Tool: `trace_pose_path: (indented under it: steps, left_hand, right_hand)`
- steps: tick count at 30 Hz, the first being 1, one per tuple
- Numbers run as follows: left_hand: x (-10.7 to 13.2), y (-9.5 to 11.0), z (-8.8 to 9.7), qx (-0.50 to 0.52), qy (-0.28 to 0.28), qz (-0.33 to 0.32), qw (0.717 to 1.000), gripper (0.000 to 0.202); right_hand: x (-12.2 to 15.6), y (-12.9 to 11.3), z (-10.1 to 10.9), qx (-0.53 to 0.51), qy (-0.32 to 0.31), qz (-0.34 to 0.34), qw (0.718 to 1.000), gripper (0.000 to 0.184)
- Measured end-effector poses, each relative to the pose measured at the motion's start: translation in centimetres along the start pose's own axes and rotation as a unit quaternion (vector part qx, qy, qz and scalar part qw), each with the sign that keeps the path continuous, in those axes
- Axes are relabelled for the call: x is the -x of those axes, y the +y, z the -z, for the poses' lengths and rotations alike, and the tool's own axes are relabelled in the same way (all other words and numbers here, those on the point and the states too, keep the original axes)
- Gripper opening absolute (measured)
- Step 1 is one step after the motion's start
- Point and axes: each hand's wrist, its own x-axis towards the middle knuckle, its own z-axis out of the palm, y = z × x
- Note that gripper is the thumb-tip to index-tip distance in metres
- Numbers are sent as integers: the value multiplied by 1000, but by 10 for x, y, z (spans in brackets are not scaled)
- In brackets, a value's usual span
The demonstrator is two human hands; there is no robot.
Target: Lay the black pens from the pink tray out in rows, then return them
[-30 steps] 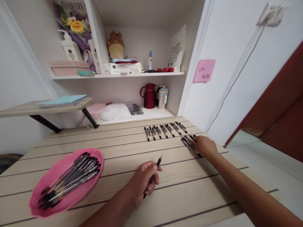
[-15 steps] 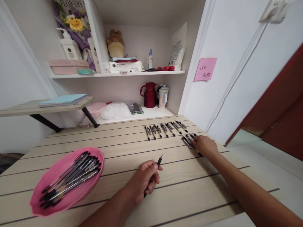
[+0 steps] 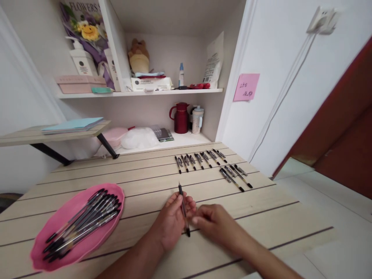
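Note:
Both my hands meet over the wooden table (image 3: 261, 217) near its front. My left hand (image 3: 171, 221) is closed round a black pen (image 3: 183, 205), whose tip points away from me. My right hand (image 3: 216, 224) has its fingers pinched on the same pen's lower part. A pink tray (image 3: 40, 255) full of several black pens (image 3: 84, 223) lies to the left. Farther back on the right lie a row of several pens (image 3: 200, 159) and a second short row of three pens (image 3: 235, 176).
Behind the table a white shelf unit holds a red jug (image 3: 181, 118), a white cup (image 3: 197, 120), a plastic bag (image 3: 139, 137) and boxes. A pink sticky note (image 3: 246, 87) hangs on the wall. A small side shelf (image 3: 49, 133) juts out at left.
My right hand left the short row of pens at the right and came back to the pen in my left hand. The pen turned more upright, tip away from me.

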Motion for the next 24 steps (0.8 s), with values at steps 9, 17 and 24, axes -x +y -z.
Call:
trace_pose_path:
  steps: [9, 17, 24]
  left_hand:
    - [1, 2, 1, 41, 6, -27, 999, 20]
    - [-2, 2, 7, -27, 4, 17, 999, 34]
    - [-2, 1, 8, -50, -10, 12, 999, 32]
  right_hand:
    - [0, -11, -29, 47, 104, 5, 993, 22]
    - [-8, 51, 52, 412, 196, -146, 878, 27]
    - [-12, 80, 64, 459, 165, -184, 853, 34]
